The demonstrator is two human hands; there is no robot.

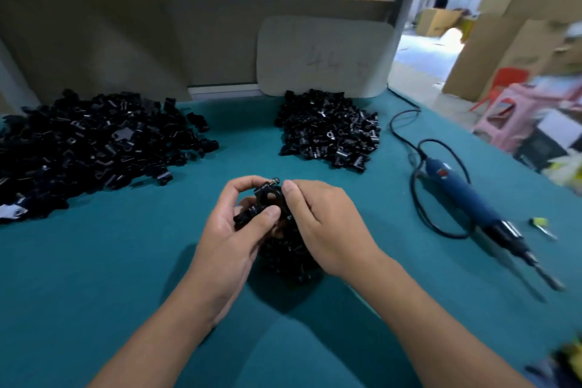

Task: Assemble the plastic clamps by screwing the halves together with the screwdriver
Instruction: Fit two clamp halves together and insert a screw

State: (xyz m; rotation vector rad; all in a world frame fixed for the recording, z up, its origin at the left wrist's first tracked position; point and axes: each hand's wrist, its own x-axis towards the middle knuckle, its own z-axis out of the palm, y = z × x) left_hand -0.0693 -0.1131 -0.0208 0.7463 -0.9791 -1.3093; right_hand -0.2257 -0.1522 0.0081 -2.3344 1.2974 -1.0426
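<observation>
My left hand grips a black plastic clamp between thumb and fingers, above the middle of the teal table. My right hand pinches at the clamp's top right, where a small screw sticks out. Beneath both hands lies a small heap of black parts, partly hidden. The blue electric screwdriver lies on the table to the right, untouched, its bit pointing toward the near right.
A large pile of black clamp halves covers the far left, and a smaller pile sits at the far centre. The screwdriver's black cable loops beside it. A small yellow-green item lies right of the screwdriver. Pink stools stand beyond the table's right edge.
</observation>
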